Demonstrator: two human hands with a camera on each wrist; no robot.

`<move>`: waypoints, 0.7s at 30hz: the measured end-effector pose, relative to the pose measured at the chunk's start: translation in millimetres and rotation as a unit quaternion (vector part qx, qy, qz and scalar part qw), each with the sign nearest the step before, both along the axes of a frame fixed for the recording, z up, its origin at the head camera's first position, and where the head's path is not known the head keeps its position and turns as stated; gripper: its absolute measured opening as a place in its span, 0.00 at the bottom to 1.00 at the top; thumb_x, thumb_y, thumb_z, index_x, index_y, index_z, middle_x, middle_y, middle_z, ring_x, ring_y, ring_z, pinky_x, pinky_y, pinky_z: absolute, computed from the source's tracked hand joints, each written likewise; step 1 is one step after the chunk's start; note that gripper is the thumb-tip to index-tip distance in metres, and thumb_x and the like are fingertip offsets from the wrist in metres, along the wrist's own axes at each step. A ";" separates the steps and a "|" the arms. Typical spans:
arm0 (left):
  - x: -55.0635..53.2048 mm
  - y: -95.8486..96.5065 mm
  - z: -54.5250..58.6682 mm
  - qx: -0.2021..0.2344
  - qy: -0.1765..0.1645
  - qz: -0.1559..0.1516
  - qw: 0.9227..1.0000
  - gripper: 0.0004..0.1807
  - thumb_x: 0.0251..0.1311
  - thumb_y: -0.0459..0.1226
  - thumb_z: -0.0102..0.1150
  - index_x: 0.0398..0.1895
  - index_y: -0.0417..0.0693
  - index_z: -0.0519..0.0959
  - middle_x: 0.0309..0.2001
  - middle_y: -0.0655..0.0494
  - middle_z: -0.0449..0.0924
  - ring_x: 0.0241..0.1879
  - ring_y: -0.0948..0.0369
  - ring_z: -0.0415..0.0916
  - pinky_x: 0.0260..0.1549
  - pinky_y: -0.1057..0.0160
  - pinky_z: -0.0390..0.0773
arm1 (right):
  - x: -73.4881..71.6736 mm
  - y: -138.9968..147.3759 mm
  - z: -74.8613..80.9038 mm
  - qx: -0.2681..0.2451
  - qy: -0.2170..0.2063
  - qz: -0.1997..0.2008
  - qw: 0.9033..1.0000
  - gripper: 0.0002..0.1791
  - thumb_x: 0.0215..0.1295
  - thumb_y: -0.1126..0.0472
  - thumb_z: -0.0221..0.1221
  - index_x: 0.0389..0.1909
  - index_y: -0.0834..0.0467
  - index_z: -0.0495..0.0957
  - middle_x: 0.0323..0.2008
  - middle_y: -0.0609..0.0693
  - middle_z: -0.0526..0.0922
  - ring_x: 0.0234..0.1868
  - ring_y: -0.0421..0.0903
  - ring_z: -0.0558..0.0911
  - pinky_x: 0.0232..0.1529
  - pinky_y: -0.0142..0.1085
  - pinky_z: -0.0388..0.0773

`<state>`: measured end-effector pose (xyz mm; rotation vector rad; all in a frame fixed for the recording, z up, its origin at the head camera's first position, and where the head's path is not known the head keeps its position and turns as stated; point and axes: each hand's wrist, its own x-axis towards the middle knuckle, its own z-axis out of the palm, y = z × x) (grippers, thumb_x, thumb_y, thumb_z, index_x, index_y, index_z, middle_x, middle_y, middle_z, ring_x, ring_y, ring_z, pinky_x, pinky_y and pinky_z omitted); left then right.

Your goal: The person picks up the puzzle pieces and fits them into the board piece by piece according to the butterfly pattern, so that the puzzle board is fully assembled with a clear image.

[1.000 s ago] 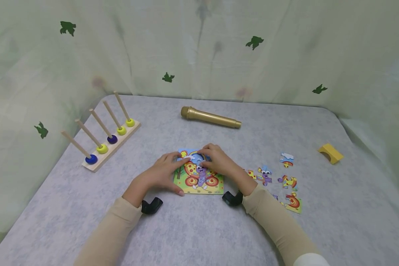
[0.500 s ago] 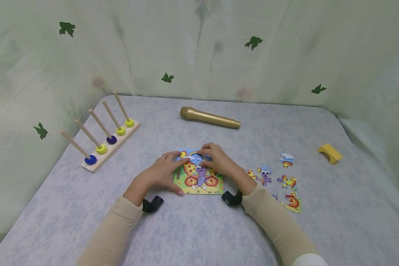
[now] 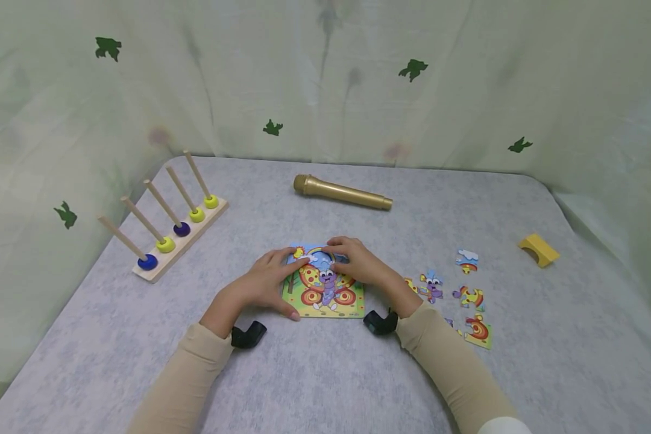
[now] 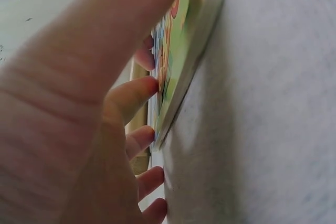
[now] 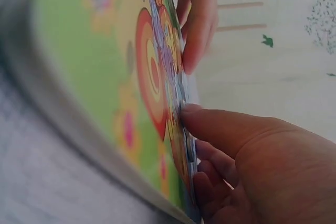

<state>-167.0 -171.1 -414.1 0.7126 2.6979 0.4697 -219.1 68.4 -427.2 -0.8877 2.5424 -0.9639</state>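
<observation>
A square butterfly puzzle board [image 3: 325, 307] lies flat in the middle of the table. My left hand [image 3: 257, 283] rests on its left side, fairly straight fingers on the picture and thumb at the lower left corner. In the left wrist view the fingertips [image 4: 152, 85] touch the board's face and edge. My right hand [image 3: 360, 262] is over the upper right part, with thumb and bent fingers pinching a thin puzzle piece [image 5: 190, 148] against the board's surface. From above, the fingers partly cover this piece. In the right wrist view the thumb [image 5: 210, 124] presses on the picture.
Loose puzzle pieces lie to the right, among them a cloud piece [image 3: 468, 259], a butterfly face piece [image 3: 431, 286] and a red spiral piece [image 3: 478, 330]; my right arm hides some. A gold microphone [image 3: 343, 191], pegged stacker [image 3: 181, 241] and yellow arch block [image 3: 539, 250] stand farther out.
My right hand's fingers and thumb have shifted very slightly on the board. The left hand, the board and the loose pieces keep their places.
</observation>
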 end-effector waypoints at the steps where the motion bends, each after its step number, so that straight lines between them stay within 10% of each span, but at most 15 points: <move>1: 0.3 -0.3 0.2 0.001 0.001 -0.001 1.000 0.62 0.24 0.69 0.64 0.69 0.60 0.53 0.68 0.51 0.42 0.64 0.48 0.41 0.56 0.43 0.52 | -0.2 -0.4 0.1 0.001 0.001 0.002 1.000 0.23 0.63 0.59 0.55 0.60 0.54 0.69 0.61 0.53 0.63 0.61 0.53 0.58 0.58 0.47 0.57; 13: 1.4 -0.5 2.4 0.003 0.006 -0.006 1.000 0.62 0.25 0.68 0.64 0.69 0.58 0.53 0.68 0.51 0.42 0.65 0.48 0.39 0.57 0.43 0.51 | 10.7 16.8 36.0 -0.062 -0.029 -0.017 0.998 0.27 0.61 0.57 0.57 0.61 0.56 0.64 0.61 0.52 0.64 0.60 0.51 0.63 0.57 0.47 0.61; 21: 0.1 -1.6 -1.9 0.011 0.011 -0.006 1.000 0.62 0.23 0.69 0.65 0.68 0.59 0.54 0.68 0.52 0.42 0.65 0.48 0.40 0.57 0.43 0.51 | 23.7 86.2 65.6 -0.112 0.103 -0.064 0.986 0.31 0.57 0.57 0.61 0.61 0.57 0.64 0.58 0.52 0.67 0.57 0.51 0.65 0.55 0.49 0.62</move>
